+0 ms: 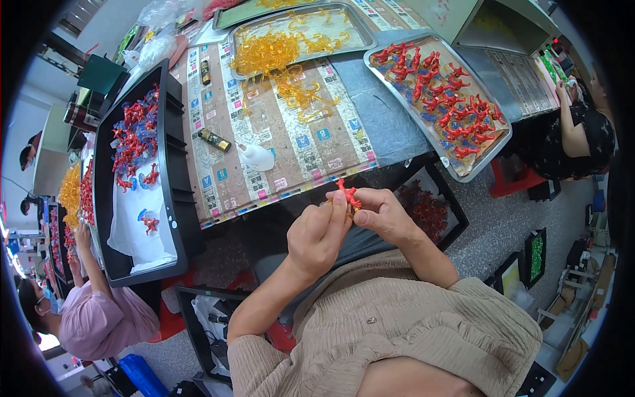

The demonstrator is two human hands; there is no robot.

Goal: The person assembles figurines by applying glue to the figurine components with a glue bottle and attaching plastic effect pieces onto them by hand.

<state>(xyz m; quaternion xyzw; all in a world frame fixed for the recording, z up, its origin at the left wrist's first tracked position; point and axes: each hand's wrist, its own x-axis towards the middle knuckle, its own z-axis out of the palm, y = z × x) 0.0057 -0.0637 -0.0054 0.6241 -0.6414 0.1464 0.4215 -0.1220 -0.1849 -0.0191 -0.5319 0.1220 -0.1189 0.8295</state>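
Between my two hands, just in front of the table's edge, is a small red plastic figure with stubby limbs. My left hand pinches it between thumb and fingers. From the other side my right hand grips it with thumb and forefinger. A bit of amber shows under the figure, partly hidden by the fingers. The nearest thing on the table is a white squeeze bottle. Beyond it lie tangled translucent amber plastic pieces, some spilling from a metal tray.
At right, a metal tray holds rows of red figures with blue and amber parts. A black bin at left has more red and blue pieces on white paper. Two small dark bottles lie on the table. Co-workers sit on both sides.
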